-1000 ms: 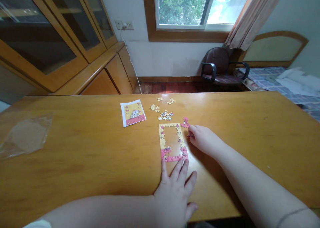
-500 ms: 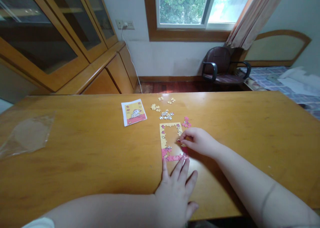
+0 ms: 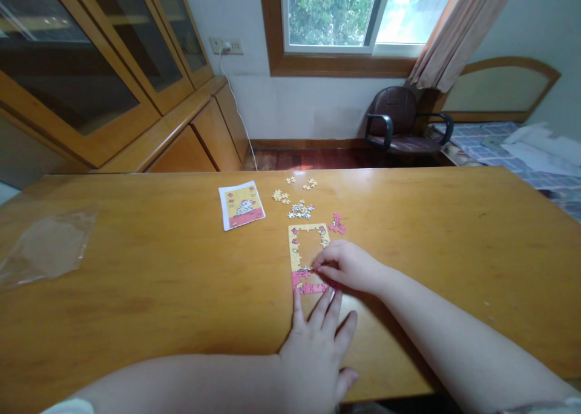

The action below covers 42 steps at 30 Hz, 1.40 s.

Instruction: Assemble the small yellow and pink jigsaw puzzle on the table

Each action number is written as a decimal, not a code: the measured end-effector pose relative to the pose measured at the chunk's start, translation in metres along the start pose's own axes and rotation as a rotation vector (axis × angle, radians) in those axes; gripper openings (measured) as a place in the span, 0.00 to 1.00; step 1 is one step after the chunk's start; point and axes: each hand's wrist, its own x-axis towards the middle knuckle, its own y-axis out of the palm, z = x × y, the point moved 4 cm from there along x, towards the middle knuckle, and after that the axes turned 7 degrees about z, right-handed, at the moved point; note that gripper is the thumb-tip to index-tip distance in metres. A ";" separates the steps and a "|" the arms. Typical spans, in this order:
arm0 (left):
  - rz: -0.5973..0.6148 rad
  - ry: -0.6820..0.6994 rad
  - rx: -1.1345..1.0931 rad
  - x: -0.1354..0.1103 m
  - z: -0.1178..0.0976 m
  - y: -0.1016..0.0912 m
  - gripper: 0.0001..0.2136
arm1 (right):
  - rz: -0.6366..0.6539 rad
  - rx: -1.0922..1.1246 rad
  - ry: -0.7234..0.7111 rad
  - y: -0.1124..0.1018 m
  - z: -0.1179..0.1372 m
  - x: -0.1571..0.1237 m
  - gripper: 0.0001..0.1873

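A small jigsaw frame (image 3: 299, 250), yellow at the top and pink at the bottom with a hollow middle, lies on the wooden table (image 3: 136, 281). My left hand (image 3: 318, 353) lies flat and open, its fingertips touching the frame's bottom edge. My right hand (image 3: 347, 266) rests over the frame's lower right part, fingers pinched together at the pink row; what they hold is too small to make out. Loose pink pieces (image 3: 337, 224) lie just past the frame's top right corner. White and yellow loose pieces (image 3: 301, 208) lie behind it.
A reference picture card (image 3: 241, 204) lies left of the loose pieces. A clear plastic bag (image 3: 45, 247) sits at the table's left end. Beyond the table are wooden cabinets (image 3: 113, 87), a dark armchair (image 3: 399, 123) and a window.
My right hand has moved from beside the loose pink pieces down and left onto the frame's lower pink row. My left hand has stayed put.
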 end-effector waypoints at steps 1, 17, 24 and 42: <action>0.008 0.008 -0.008 0.000 0.000 0.000 0.32 | -0.008 -0.015 -0.012 0.000 0.000 0.000 0.07; -0.011 0.008 0.004 0.000 0.000 0.001 0.31 | -0.047 -0.165 -0.143 0.004 0.002 0.001 0.07; 0.025 0.007 -0.013 0.000 -0.001 -0.002 0.32 | -0.078 -0.153 -0.177 0.002 0.002 0.000 0.07; 0.074 -0.008 -0.069 -0.001 0.001 -0.007 0.32 | -0.030 -0.183 -0.196 0.005 0.008 -0.003 0.07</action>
